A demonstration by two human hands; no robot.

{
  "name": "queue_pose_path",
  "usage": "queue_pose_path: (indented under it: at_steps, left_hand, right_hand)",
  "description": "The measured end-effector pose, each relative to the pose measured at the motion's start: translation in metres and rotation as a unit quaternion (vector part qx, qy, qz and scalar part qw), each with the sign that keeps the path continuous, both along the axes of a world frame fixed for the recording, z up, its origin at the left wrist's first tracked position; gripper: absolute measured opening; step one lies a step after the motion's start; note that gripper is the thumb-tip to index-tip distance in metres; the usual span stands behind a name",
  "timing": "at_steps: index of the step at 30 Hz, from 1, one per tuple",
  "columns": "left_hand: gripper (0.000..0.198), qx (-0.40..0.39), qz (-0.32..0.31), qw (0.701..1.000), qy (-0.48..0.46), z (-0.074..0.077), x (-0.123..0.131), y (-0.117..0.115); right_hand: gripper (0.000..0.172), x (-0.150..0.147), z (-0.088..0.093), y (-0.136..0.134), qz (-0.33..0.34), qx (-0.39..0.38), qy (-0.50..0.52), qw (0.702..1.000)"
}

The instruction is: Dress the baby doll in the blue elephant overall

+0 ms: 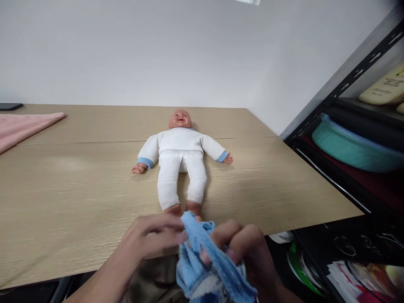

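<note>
A baby doll (180, 141) in a white top with blue cuffs and white legs lies on its back on the wooden table (78, 198), feet toward me. In front of its feet, at the table's near edge, a crumpled light blue fabric garment (202, 256) with a whitish patch is bunched up. My right hand (246, 248) grips the garment with bent fingers. Reaching in from the left, my left hand (151, 237) has its fingers stretched out, their tips at the garment's edge; it is slightly blurred. The garment's exact kind is hidden by its folds.
A pink cloth (25, 128) lies at the table's left, with a dark flat object (11, 106) behind it. On the right stands a black shelf rack (331, 158) holding a teal basin (356, 145) and a cream-coloured container (383, 88). A wall rises behind the table.
</note>
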State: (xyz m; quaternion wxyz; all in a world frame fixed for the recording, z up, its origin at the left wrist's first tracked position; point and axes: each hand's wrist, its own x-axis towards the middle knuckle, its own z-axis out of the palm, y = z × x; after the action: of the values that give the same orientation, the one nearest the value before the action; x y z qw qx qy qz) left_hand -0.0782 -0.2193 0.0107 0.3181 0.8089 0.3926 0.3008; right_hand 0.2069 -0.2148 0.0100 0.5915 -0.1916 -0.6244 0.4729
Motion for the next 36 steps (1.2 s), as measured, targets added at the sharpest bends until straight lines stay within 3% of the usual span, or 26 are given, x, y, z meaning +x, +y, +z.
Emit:
queue_pose_path:
  at_steps: [2, 4, 7, 10, 12, 16, 18, 20, 22, 25, 28, 32, 36]
  left_hand:
    - [0.087, 0.013, -0.013, 0.999, -0.038, 0.017, 0.022, 0.021]
    - [0.056, 0.028, 0.0, 0.997, -0.07, 0.028, 0.036, 0.037]
    - [0.015, 0.024, 0.03, 0.993, -0.112, 0.031, 0.04, 0.048]
    - [0.008, -0.003, 0.035, 0.994, -0.107, 0.027, 0.037, 0.05]
    - [0.009, 0.008, 0.029, 0.996, -0.086, 0.03, 0.039, 0.053]
    - [0.007, 0.121, -0.005, 0.992, -0.032, 0.047, 0.05, 0.064]
    - [0.012, 0.188, -0.023, 0.982, -0.009, 0.056, 0.053, 0.069]
    - [0.021, 0.225, -0.037, 0.974, 0.0, 0.061, 0.05, 0.071]
    - [0.025, 0.226, -0.037, 0.973, 0.001, 0.064, 0.044, 0.071]
    - [0.025, 0.172, -0.006, 0.985, 0.007, 0.065, 0.033, 0.07]
    - [0.019, 0.11, 0.024, 0.994, -0.011, 0.065, 0.026, 0.069]
    - [0.014, 0.051, 0.015, 0.998, -0.014, 0.067, 0.022, 0.071]
    - [0.017, 0.031, -0.019, 0.999, 0.004, 0.068, 0.022, 0.073]
  right_hand:
    - [0.023, -0.007, 0.009, 0.015, 0.007, -0.002, -0.009, 1.0]
    - [0.027, -0.011, 0.013, 0.026, -0.04, 0.013, -0.041, 0.998]
    - [0.029, -0.006, 0.016, 0.031, -0.126, 0.047, -0.118, 0.984]
    - [0.022, 0.008, 0.025, 0.029, -0.193, 0.059, -0.166, 0.965]
    - [0.031, 0.018, 0.038, 0.028, -0.211, 0.073, -0.199, 0.954]
    - [0.073, 0.031, 0.07, 0.031, -0.109, 0.096, -0.323, 0.935]
    - [0.09, 0.035, 0.078, 0.033, -0.041, 0.055, -0.355, 0.932]
    - [0.089, 0.037, 0.076, 0.034, -0.01, -0.026, -0.369, 0.929]
    - [0.059, 0.041, 0.067, 0.033, -0.03, -0.102, -0.354, 0.929]
    - [0.015, 0.048, 0.044, 0.035, -0.107, -0.149, -0.223, 0.957]
    - [0.002, 0.053, 0.021, 0.04, -0.154, -0.175, -0.087, 0.969]
    - [0.009, 0.056, 0.012, 0.039, -0.185, -0.155, -0.093, 0.966]
    - [0.061, 0.046, 0.035, 0.031, -0.081, -0.059, -0.233, 0.967]
